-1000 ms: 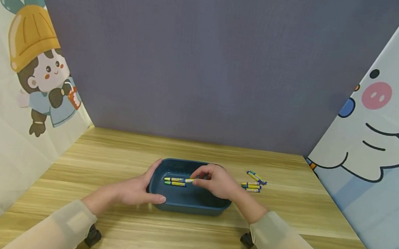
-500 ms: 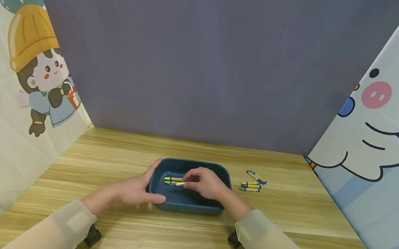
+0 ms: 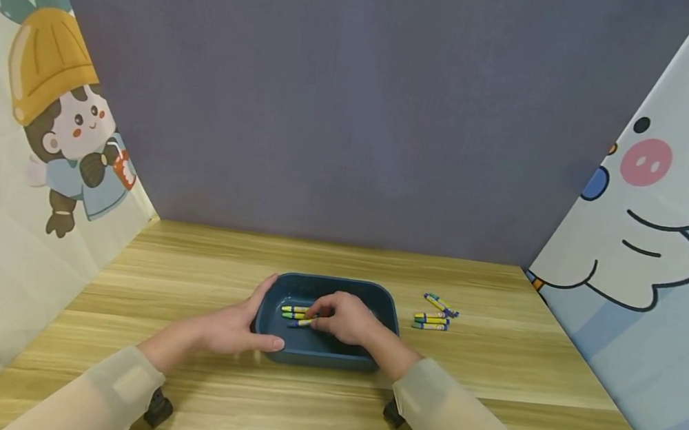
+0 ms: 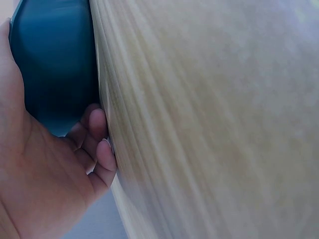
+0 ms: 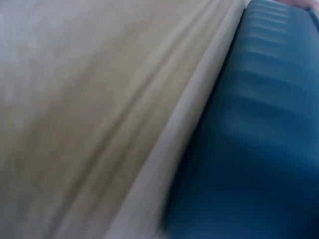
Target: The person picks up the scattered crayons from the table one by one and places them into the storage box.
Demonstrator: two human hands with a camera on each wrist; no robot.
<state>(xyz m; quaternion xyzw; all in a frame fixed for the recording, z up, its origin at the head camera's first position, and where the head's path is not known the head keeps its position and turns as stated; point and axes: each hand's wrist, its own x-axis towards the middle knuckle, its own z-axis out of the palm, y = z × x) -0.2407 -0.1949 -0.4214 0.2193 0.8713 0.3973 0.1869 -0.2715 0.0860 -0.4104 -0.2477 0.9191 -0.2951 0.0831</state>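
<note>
A dark blue rectangular tray (image 3: 330, 360) stands on the table. My left hand (image 3: 232, 327) holds its left end, thumb along the front rim and fingers at the far side. The left wrist view shows this hand (image 4: 55, 174) against the tray's wall (image 4: 55, 59), several fingers curled close to the tabletop. Inside the tray, my right hand (image 3: 348, 319) pinches a crayon (image 3: 302, 323) with a dark tip between thumb and fingers. Just behind it lie a yellow-tipped crayon (image 3: 294, 309) and a green-tipped crayon (image 3: 292, 316), side by side; their right ends are partly hidden by the fingers.
Several more crayons (image 3: 430, 326) in yellow and blue wrappers lie on the wooden table (image 3: 492, 368) right of the tray, some crossing at the back. A grey panel (image 3: 355, 105) rises behind. In the right wrist view the tray's outer wall (image 5: 249, 149) fills the right side.
My right hand has moved left and toward me inside the tray, setting a green-tipped crayon's neighbour down nearer the front. The left hand keeps its place on the tray.
</note>
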